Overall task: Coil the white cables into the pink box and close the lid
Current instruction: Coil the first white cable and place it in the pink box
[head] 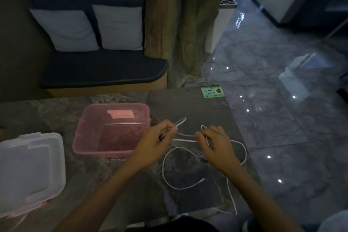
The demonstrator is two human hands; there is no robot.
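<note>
Dim light, head view looking down on a dark marble table [79, 179].

Left hand [156, 143]: fingers closed in a pinch on the white cable [163, 165], thumb and forefinger gripping a short doubled loop of it that pokes out past the fingertips toward the far side. I read this as a firm pinch.

Right hand [216, 145]: fingers curled down over another bend of the same cable, a small loop showing just above the knuckles. Looks like a grip, with the cable running between the two hands.

Rest of the cable lies loose on the table: one wide loop below and between the wrists, ending in a plug near the middle; another strand trails under the right forearm to the near table edge (I cannot tell whether this is one cable or two).

Pink box [111, 130] sits open just left of the left hand, nothing coiled inside that I can see. Its clear lid [28, 171] lies flat, well left of the box, near the table's front edge.

Small green card [212, 91] at the far corner.
</note>
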